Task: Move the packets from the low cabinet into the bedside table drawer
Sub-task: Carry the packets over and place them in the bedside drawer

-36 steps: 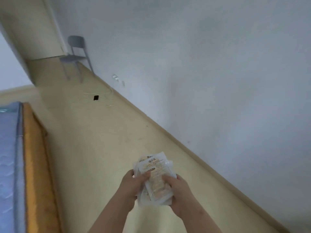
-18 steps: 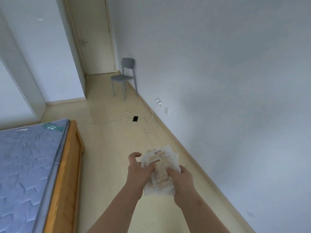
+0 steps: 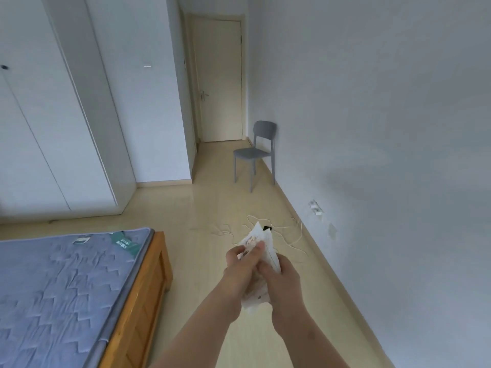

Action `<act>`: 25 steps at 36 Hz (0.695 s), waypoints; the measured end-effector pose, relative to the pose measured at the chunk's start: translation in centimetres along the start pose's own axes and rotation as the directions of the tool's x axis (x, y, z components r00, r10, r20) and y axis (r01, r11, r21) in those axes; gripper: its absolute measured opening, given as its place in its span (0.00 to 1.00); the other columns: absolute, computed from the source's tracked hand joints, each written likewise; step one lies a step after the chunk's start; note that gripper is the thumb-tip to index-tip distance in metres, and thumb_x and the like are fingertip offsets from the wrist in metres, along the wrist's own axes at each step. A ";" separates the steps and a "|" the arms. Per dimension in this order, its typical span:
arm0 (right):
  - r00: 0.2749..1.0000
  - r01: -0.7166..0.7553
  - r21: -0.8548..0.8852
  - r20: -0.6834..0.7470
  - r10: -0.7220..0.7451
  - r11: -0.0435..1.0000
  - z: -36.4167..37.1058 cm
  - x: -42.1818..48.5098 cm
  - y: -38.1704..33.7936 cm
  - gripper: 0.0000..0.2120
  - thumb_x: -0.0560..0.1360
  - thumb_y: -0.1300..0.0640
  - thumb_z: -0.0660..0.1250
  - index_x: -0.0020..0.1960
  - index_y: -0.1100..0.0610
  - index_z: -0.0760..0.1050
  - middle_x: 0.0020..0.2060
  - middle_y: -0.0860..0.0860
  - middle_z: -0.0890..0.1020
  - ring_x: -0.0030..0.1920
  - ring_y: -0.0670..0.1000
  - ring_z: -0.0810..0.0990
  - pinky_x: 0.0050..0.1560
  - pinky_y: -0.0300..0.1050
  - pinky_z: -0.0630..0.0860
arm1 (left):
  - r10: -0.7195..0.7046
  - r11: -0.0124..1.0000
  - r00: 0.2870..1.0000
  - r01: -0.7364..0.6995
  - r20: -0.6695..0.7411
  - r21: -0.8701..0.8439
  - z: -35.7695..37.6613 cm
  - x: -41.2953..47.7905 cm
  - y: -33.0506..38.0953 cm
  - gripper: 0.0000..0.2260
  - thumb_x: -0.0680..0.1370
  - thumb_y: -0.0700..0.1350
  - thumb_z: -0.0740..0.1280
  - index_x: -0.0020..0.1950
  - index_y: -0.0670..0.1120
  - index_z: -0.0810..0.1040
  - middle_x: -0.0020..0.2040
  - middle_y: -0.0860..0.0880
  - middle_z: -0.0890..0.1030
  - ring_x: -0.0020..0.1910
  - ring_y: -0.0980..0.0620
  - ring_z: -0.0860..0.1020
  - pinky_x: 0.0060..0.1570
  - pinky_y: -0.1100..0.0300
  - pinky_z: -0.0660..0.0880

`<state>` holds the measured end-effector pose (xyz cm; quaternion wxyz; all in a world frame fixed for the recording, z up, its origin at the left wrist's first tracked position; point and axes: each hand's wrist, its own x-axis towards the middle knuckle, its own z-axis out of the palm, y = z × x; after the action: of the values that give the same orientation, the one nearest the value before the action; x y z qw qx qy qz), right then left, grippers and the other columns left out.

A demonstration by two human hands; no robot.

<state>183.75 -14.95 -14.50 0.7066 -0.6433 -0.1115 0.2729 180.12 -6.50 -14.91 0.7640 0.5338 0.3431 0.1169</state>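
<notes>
Both hands, left hand (image 3: 243,264) and right hand (image 3: 281,277), are clutching the packets (image 3: 261,244) in midair just right of the bed (image 3: 148,285), loose stack risking slipping out, floor cables (image 3: 292,235) ahead risking tripping.

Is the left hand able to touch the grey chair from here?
Probably not. The left hand grips the packets together with the right hand, and the chair stands far off by the wall. The person would likely have to walk closer first.
</notes>
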 end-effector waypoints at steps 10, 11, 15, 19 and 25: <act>0.945 0.004 -0.071 0.328 0.020 0.997 8.8 20.3 -5.9 0.14 0.81 0.56 0.53 0.50 0.50 0.78 0.42 0.42 0.82 0.36 0.31 0.78 0.31 0.27 0.72 | -0.101 0.917 0.987 0.141 0.125 -0.372 -6.1 16.8 12.9 0.23 0.58 0.53 0.74 0.48 0.45 0.77 0.47 0.44 0.77 0.49 0.44 0.76 0.55 0.51 0.70; 0.948 0.025 -0.098 0.319 0.007 0.995 9.7 22.1 -5.9 0.13 0.80 0.58 0.55 0.49 0.47 0.77 0.44 0.41 0.82 0.39 0.32 0.79 0.37 0.31 0.75 | -0.098 0.903 0.986 0.144 0.133 -0.405 -6.8 18.3 13.7 0.23 0.58 0.52 0.74 0.49 0.45 0.77 0.49 0.43 0.76 0.50 0.43 0.75 0.56 0.50 0.69; 0.953 0.144 -0.179 0.289 -0.088 0.973 14.0 29.6 -6.5 0.19 0.76 0.64 0.60 0.51 0.39 0.70 0.49 0.41 0.81 0.51 0.42 0.79 0.52 0.42 0.78 | -0.020 0.856 0.985 0.105 0.171 -0.506 -9.0 24.5 17.3 0.14 0.64 0.47 0.68 0.47 0.43 0.75 0.41 0.43 0.76 0.38 0.44 0.77 0.43 0.55 0.72; 0.947 0.211 -0.180 0.280 -0.155 0.961 18.3 37.9 -7.5 0.20 0.75 0.65 0.63 0.55 0.40 0.67 0.48 0.40 0.75 0.46 0.38 0.74 0.37 0.29 0.70 | 0.064 0.859 0.984 0.032 0.169 -0.511 -11.8 32.0 21.4 0.15 0.74 0.46 0.58 0.56 0.41 0.76 0.44 0.42 0.79 0.37 0.45 0.80 0.35 0.59 0.77; 0.963 -0.044 -0.063 0.262 0.059 0.997 24.9 50.1 -10.0 0.26 0.76 0.60 0.66 0.70 0.59 0.61 0.56 0.51 0.74 0.51 0.48 0.75 0.41 0.33 0.70 | 0.103 0.851 0.973 0.020 0.205 -0.524 -16.4 43.9 28.8 0.24 0.73 0.47 0.58 0.67 0.40 0.72 0.51 0.39 0.79 0.44 0.42 0.79 0.42 0.53 0.76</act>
<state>214.92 32.47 -10.78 0.6597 -0.6237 -0.1953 0.3710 207.27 41.15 -9.81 0.9114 0.3231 0.1976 0.1609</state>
